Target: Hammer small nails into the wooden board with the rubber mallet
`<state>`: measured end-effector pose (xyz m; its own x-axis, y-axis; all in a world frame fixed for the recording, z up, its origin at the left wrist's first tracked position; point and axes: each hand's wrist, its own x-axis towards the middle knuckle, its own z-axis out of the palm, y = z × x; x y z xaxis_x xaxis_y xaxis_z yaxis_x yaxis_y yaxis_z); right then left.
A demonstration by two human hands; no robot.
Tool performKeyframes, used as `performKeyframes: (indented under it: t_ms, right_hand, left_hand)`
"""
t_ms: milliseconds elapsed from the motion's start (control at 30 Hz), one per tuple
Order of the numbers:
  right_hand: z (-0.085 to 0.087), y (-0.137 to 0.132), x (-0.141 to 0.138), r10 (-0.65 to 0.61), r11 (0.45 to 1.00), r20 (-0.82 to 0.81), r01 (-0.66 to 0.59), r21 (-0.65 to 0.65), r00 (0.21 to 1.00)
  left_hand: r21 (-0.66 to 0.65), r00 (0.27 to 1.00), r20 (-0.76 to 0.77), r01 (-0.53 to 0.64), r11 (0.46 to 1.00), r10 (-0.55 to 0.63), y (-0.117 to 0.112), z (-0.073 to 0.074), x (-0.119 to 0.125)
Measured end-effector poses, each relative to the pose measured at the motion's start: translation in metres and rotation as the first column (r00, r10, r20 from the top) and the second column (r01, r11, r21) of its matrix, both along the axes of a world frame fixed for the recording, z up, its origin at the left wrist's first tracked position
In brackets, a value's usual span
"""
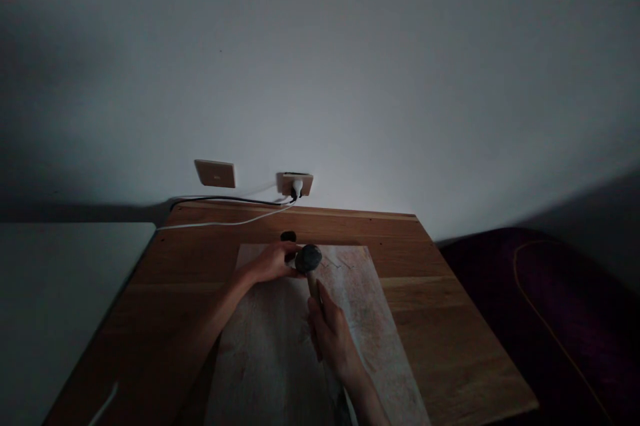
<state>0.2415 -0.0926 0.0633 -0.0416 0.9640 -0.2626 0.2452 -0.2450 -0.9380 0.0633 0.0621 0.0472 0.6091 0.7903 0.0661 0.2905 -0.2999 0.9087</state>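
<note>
My right hand [333, 336] is wrapped round the wooden handle of a hammer [309, 259], whose dark round head sits low over a pale board [350, 319] lying on the wooden table [440, 319]. My left hand [274, 262] rests on the board's far end, fingers pinched together right beside the hammer head; what they hold is too small and dark to make out. A small dark object [289, 236] lies on the table just beyond the board.
A white wall rises behind the table, with a switch plate [215, 173] and a socket [295, 184] holding plugs; cables [225, 203] trail left along the table's back edge. A white surface [60, 293] adjoins on the left, dark purple fabric [550, 306] on the right.
</note>
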Motion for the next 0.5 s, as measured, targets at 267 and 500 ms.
performKeyframes:
  t_ms: [267, 500]
  right_hand:
    - [0.0014, 0.0003, 0.0, -0.006, 1.0, -0.025, 0.005, -0.014, 1.0]
    - [0.0049, 0.0012, -0.001, 0.017, 1.0, -0.001, -0.017, -0.008, 1.0]
  left_hand:
    - [0.0, 0.999, -0.029, -0.015, 1.0, 0.015, -0.0007, -0.0007, -0.0004]
    - [0.051, 1.0, -0.019, 0.005, 0.999, -0.004, 0.0002, -0.0024, -0.0013]
